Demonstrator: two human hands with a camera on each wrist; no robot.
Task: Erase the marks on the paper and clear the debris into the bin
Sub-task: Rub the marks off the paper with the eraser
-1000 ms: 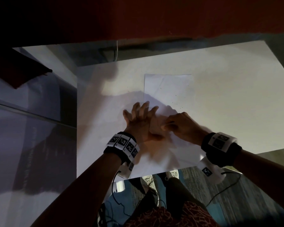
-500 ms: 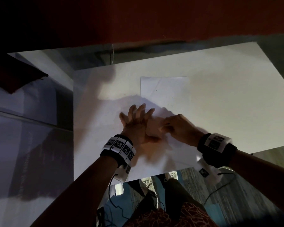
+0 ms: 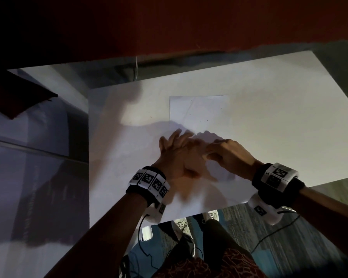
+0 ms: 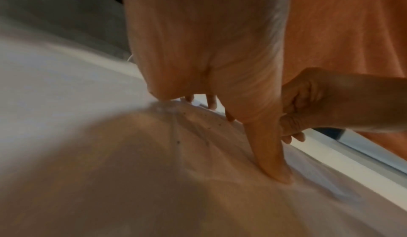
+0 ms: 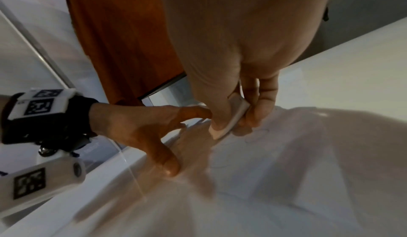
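A white sheet of paper (image 3: pixel 199 111) lies on the white table (image 3: pixel 279 117), with small dark crumbs of eraser debris (image 4: pixel 196 122) scattered on it. My left hand (image 3: pixel 177 151) lies flat on the paper's near left part, fingers spread and thumb (image 4: pixel 273 162) pressing down. My right hand (image 3: pixel 225 153) is just right of it, pinching a flat white eraser (image 5: pixel 231 119) between thumb and fingers, its lower corner touching the paper. Faint pencil loops (image 5: pixel 257 136) show beside the eraser. No bin is in view.
The table's near edge (image 3: pixel 199 213) runs just behind my wrists, with my legs and cables on the floor below. A grey-white surface (image 3: pixel 28 177) stretches to the left, and a dark red object (image 3: pixel 18 97) lies at far left. A dark wall rises beyond the table.
Both hands stay in the same spot on the paper. The right hand with the eraser has shifted slightly back and forth beside the left hand. The camera view has drifted a little.
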